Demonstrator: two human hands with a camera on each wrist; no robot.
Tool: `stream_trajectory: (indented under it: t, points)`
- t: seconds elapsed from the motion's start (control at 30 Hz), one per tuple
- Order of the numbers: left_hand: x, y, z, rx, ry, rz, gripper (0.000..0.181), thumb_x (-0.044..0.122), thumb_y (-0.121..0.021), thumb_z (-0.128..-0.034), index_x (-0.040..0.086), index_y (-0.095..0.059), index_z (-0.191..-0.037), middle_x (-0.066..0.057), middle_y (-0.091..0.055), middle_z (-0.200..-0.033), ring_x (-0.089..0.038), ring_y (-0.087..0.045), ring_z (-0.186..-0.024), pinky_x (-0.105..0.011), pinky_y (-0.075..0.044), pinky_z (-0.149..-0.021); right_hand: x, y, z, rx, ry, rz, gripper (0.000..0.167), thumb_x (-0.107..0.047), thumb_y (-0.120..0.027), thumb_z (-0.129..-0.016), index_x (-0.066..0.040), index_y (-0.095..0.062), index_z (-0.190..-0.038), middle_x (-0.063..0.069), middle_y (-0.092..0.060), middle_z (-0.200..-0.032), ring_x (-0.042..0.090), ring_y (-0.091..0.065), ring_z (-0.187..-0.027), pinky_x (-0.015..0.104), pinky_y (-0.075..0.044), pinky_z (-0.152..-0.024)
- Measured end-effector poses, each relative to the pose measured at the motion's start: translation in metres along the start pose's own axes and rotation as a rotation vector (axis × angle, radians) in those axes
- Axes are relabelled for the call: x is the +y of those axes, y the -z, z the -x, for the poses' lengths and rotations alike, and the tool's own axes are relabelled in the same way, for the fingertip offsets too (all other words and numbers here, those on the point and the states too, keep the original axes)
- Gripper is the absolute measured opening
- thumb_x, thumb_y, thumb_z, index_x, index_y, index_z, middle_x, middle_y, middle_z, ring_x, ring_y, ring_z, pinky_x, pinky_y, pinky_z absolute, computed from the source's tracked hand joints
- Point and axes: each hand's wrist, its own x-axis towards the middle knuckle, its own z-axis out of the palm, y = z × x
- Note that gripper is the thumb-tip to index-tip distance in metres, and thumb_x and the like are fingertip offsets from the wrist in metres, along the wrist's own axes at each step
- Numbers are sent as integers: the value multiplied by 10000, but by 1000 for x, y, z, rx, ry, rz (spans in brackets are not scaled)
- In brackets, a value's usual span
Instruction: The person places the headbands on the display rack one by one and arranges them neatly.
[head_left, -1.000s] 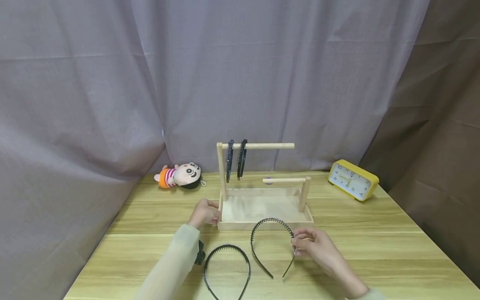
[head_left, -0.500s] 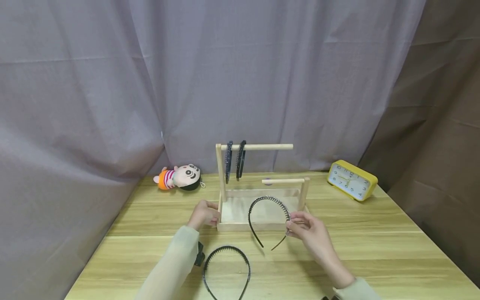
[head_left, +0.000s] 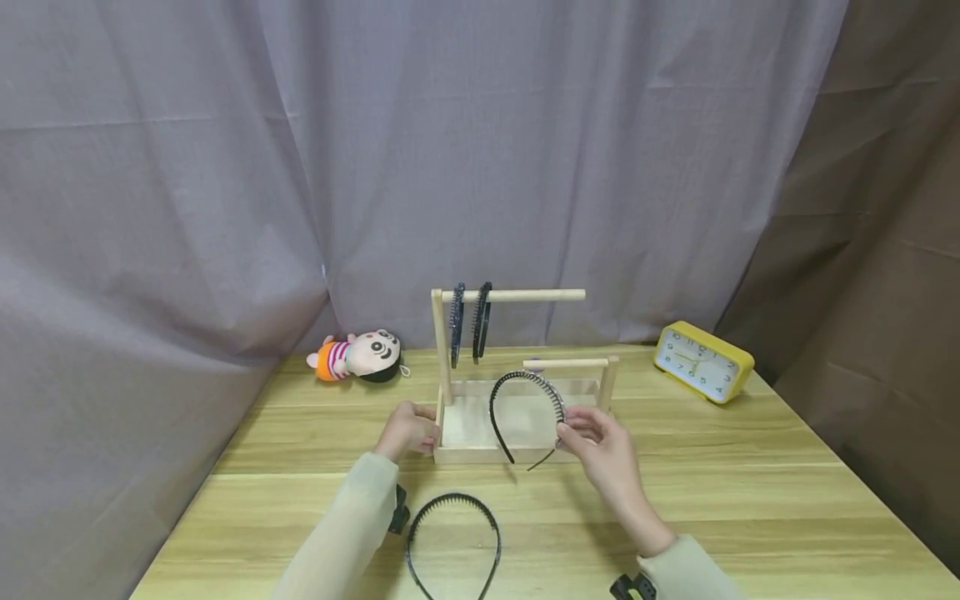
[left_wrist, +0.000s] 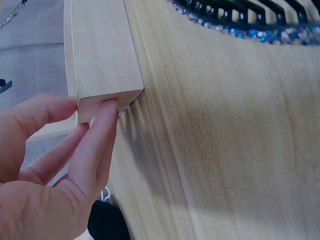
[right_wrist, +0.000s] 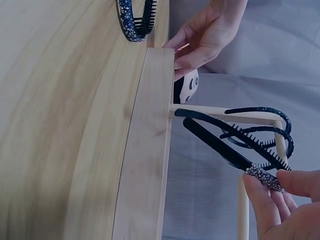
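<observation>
A dark toothed headband [head_left: 501, 398] with a glittery outer side is pinched between the thumb and fingers of my right hand [head_left: 600, 450], upright in front of the wooden stand [head_left: 480, 455]. Its two ends point down. My left hand [head_left: 408, 429] grips the left end of the stand's tray; in the left wrist view its thumb and fingers meet the pale wood [left_wrist: 105, 50]. Two dark headbands hang on the upper bar [head_left: 540, 295], near its post. Another headband [head_left: 453, 497] lies on the table before the stand, with blue glitter in the left wrist view.
A lower, shorter bar [head_left: 566, 363] runs left from the stand's right post. Behind the left hand lies a plush doll [head_left: 360, 354]. At the back right is a yellow clock [head_left: 705, 362]. Grey curtains [head_left: 450, 150] close off the back of the table [head_left: 712, 483].
My right hand has carried the headband up, away from me and a little left, from before the tray to over its front part. The left hand stays on the stand.
</observation>
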Motion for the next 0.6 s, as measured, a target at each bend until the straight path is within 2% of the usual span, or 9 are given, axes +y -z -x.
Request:
stream_trajectory:
  t: [0.33,0.6]
  points:
    - [1,1,1,-1,6,4,395,-104,-616,-761,-145,-609,-1154,-141,-624,-736,-170,-621,-579,-350,-638,-614,6,-9,-10,53,33,-48,294,3,-698,-857,62,-632,-1138,246,-667,-1059,25,-655,-824,212,-613,-757]
    - [-1,1,0,6,-2,2,413,-111,-611,-745,-152,-600,-1156,-171,-641,-772,-185,-639,-592,-349,-639,-611,5,-17,-16,76,23,-111,298,34,-683,-857,79,-611,-1143,252,-645,-1053,35,-662,-813,242,-620,-765]
